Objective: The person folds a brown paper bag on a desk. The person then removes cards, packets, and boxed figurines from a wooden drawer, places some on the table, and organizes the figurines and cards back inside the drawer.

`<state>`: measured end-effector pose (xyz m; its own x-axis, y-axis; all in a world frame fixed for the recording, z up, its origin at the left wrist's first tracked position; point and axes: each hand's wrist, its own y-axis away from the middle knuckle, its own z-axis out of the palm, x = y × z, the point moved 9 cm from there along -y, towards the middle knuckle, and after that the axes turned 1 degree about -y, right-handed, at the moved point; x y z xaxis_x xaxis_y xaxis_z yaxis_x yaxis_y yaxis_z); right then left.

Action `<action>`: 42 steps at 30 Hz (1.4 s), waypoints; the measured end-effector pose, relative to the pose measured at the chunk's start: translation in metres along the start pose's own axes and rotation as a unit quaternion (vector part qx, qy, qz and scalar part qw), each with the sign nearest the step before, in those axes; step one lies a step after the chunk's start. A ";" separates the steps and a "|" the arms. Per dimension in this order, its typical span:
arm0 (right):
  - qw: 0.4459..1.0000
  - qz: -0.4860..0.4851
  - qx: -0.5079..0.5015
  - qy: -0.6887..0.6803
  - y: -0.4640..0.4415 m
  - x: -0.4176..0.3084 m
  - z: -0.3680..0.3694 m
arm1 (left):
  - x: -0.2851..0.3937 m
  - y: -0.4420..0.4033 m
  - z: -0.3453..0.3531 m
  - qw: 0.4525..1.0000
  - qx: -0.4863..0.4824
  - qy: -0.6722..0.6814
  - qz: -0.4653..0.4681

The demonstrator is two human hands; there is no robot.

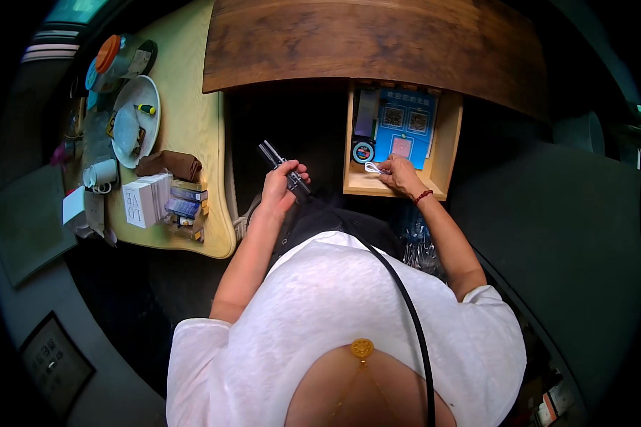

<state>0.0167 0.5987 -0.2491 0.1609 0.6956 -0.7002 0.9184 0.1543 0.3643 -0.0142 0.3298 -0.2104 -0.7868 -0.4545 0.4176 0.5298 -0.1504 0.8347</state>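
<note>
My left hand (pixel 281 186) is closed round a long black device with silvery edges (pixel 269 153), held in front of my lap; its kind is unclear. A black cable (pixel 399 281) runs from near its lower end across my shirt. My right hand (pixel 401 175) reaches into the front of an open wooden drawer (pixel 399 186), fingers pinching a small white looped cord (pixel 372 167). Just beyond lies a blue card with printed QR codes (pixel 407 117). A round teal-rimmed tin or roll (pixel 363 151) sits at the drawer's left side.
The brown wooden table (pixel 370 35) overhangs the drawer. On the pale table (pixel 185 92) at left are an oval white plate (pixel 154 99), a jar with an orange lid (pixel 108 54), a white mug (pixel 101 173), a brown pouch (pixel 169 165) and a white "LOVE" box (pixel 144 202).
</note>
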 end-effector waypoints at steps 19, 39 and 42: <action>0.954 0.153 0.256 -0.030 -0.106 -0.005 -0.035 | 0.007 0.017 -0.011 0.998 0.026 0.031 0.041; 0.845 0.014 -0.173 -0.506 -0.019 -0.173 0.006 | 0.017 0.032 0.017 0.995 -0.086 0.042 0.036; 0.850 -0.004 -0.248 -0.464 -0.039 -0.230 0.053 | 0.032 0.053 -0.030 0.994 -0.027 0.072 0.074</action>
<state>-0.0365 0.3954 -0.1348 0.5832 -0.1251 -0.8027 0.6922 0.5938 0.4103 -0.0017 0.2816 -0.1636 -0.6471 -0.5956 0.4759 0.6561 -0.1172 0.7456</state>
